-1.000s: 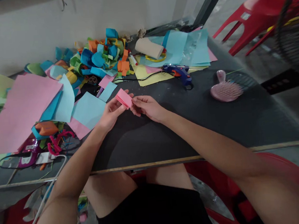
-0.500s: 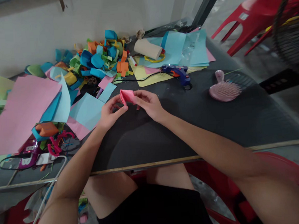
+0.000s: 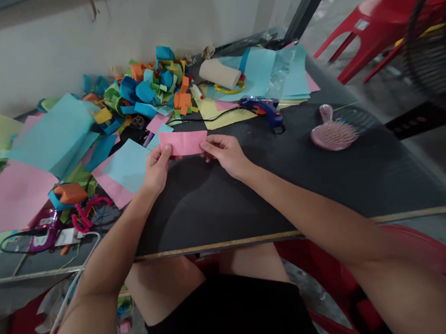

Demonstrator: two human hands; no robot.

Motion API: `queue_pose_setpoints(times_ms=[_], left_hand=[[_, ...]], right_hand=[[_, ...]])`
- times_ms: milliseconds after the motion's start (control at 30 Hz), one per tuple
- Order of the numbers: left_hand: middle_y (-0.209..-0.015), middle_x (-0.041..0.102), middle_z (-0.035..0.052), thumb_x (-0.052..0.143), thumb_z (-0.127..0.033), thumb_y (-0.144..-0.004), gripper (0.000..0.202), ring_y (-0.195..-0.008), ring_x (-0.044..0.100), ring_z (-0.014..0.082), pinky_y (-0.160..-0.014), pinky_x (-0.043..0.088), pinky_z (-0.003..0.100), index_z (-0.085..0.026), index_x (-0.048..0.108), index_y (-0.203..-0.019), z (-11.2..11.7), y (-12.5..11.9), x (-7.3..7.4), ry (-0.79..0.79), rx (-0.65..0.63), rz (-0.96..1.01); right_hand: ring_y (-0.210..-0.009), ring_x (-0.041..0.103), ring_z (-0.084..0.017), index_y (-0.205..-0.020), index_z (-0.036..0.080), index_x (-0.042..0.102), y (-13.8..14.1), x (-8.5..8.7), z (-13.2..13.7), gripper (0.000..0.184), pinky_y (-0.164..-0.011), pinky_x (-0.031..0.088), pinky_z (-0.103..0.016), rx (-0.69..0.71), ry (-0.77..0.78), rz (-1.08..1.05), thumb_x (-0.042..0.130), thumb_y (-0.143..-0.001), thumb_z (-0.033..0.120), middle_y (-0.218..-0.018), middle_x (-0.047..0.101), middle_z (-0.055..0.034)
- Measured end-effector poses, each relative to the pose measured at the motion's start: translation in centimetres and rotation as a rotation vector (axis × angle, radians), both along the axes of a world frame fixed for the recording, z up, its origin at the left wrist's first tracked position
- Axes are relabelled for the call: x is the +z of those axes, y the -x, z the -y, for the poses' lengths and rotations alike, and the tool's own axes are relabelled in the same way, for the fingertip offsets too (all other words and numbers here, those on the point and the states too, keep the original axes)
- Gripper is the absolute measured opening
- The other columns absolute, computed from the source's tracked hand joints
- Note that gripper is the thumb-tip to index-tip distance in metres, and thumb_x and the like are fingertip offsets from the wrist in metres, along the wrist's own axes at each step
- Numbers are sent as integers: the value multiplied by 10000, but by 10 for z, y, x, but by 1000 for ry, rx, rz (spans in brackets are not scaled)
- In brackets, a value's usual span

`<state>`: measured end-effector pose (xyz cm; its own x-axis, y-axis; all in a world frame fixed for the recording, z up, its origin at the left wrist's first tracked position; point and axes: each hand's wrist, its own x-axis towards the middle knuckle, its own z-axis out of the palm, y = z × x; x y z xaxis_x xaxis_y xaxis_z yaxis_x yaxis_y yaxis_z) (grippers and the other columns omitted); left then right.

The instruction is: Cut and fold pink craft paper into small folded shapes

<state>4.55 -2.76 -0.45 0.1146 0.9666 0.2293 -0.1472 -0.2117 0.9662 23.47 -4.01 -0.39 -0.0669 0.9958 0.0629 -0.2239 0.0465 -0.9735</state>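
Observation:
A small pink paper strip (image 3: pixel 185 143) with a crease down its middle is stretched between my two hands above the dark table. My left hand (image 3: pixel 157 167) pinches its left end, thumb in front. At the other end, the thumb and fingers of my right hand (image 3: pixel 225 154) grip the right edge. Just left of my left hand lies a light blue sheet (image 3: pixel 125 166) on top of a pink sheet (image 3: pixel 112 187). Beyond the strip, a purple stick (image 3: pixel 148 138) is partly covered by paper.
A heap of coloured paper pieces (image 3: pixel 144 88) lies along the wall. Behind my right hand is a blue glue gun (image 3: pixel 267 113) with a black cord. A pink hairbrush (image 3: pixel 333 134) rests at the right. Pink pliers (image 3: pixel 83 215) lie at the left, and a fan (image 3: pixel 434 45) stands at far right.
The pink paper has gone from folded up to spread flat between my hands. My left hand has shifted slightly left. At the far left, a blue sheet now covers part of the large pink one.

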Motion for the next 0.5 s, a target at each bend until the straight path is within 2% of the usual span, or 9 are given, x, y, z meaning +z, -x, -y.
queue_pose_setpoints(times_ms=[67, 133, 167, 233, 267, 333, 400, 500], left_hand=[[-725, 619, 6, 637, -560, -832, 363, -670, 590, 121, -643, 494, 249, -204, 652, -899, -3, 3, -3, -65, 27, -97], [-919, 670, 42, 639, -559, -831, 457, -826, 635, 156, -706, 507, 265, -238, 602, -1154, -5, 6, -3, -183, 78, -234], [-1051, 668, 66, 652, -559, -821, 543, -939, 637, 183, -750, 511, 281, -255, 545, -1259, -5, 8, -3, -258, 115, -321], [-1279, 592, 104, 681, -539, -804, 630, -1153, 568, 240, -846, 500, 328, -267, 487, -1338, -4, 12, 1, -427, 204, -517], [-1336, 556, 111, 687, -515, -807, 594, -1217, 525, 261, -887, 486, 355, -264, 515, -1316, -3, 13, 3, -509, 245, -614], [-1338, 555, 105, 668, -440, -841, 383, -1247, 490, 277, -930, 461, 399, -253, 625, -1172, -1, 15, 8, -640, 318, -768], [-1247, 607, 88, 640, -355, -869, 161, -1192, 514, 268, -913, 458, 412, -246, 697, -972, 2, 15, 10, -733, 371, -859], [-1072, 660, 65, 635, -256, -864, 101, -1061, 559, 235, -858, 470, 400, -246, 707, -794, 2, 16, 9, -836, 422, -897]], right_hand=[[-575, 556, -95, -699, 187, 671, -1, 0, -1, 428, -471, 458, -220, -30, 8, 14, 802, -598, 581, -616, 595, 12], [-569, 553, -96, -689, 186, 665, -2, -1, -2, 430, -470, 461, -222, -58, 9, 30, 810, -587, 577, -612, 593, 12], [-564, 549, -95, -675, 185, 656, -2, -1, -3, 430, -470, 462, -222, -70, 4, 42, 814, -583, 574, -606, 590, 13], [-545, 532, -89, -628, 185, 623, -2, -2, -3, 440, -466, 461, -221, -91, -13, 63, 822, -570, 573, -582, 577, 18], [-534, 521, -85, -606, 187, 602, -2, -2, -3, 449, -464, 458, -221, -99, -22, 73, 825, -563, 574, -570, 568, 23], [-517, 501, -78, -581, 190, 573, -2, -3, -4, 460, -459, 454, -220, -111, -36, 84, 830, -557, 571, -555, 555, 30], [-509, 495, -74, -583, 190, 574, -1, -4, -3, 452, -458, 451, -220, -115, -47, 82, 833, -563, 560, -560, 561, 30], [-493, 514, -75, -593, 189, 582, -2, -4, -3, 449, -449, 440, -216, -107, -46, 53, 831, -570, 562, -549, 579, 25]])
